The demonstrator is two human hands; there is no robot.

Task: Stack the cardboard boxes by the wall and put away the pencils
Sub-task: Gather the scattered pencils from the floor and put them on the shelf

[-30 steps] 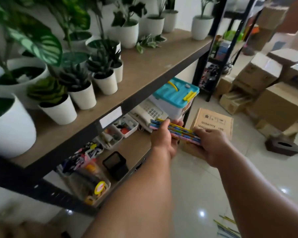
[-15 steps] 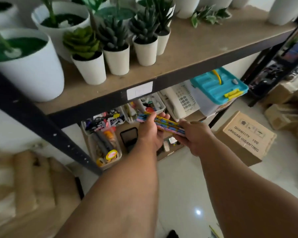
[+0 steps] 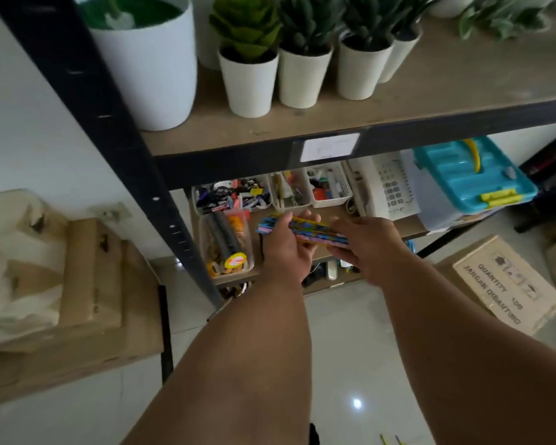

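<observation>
Spanning both hands, a bundle of multicoloured patterned pencils (image 3: 312, 229) is gripped by the curled fingers of the left hand (image 3: 286, 248) and right hand (image 3: 371, 248); a clear plastic stationery bin (image 3: 227, 248) is seen just left of the left hand.

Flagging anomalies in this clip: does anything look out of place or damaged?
Yes: thin sticks, likely stray pencils, lie on the floor at the bottom edge, apart from the held pencil bundle. The cardboard box left of the shelf looks torn on top.
</observation>
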